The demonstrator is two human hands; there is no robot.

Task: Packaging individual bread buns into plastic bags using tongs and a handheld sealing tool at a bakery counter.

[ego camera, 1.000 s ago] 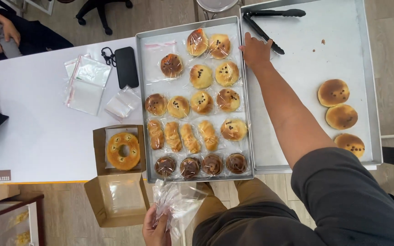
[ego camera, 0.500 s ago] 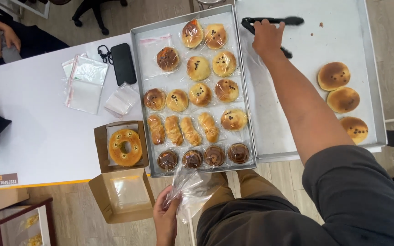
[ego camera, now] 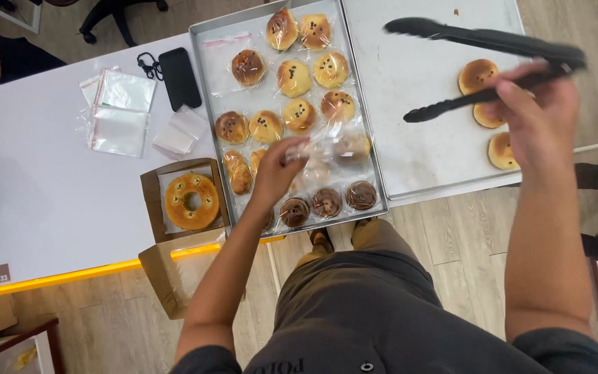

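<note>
At the upper right of the frame the right hand is closed around the hinge end of a pair of black tongs, lifted above the nearly bare right-hand tray. The tongs' long axis runs almost level across the picture, handle end at the right, both tips pointing left; the two arms stand spread apart, the upper one reaching further left than the lower. Three round golden buns lie on that tray just under the hand.

Near the middle of the frame the left hand has its grip pinched on a clear plastic bag, held over the lower part of the left tray, which carries rows of wrapped pastries. Left of that tray, on the white counter, sit an open brown box with a ring-shaped cake, loose clear bags and a black phone.
</note>
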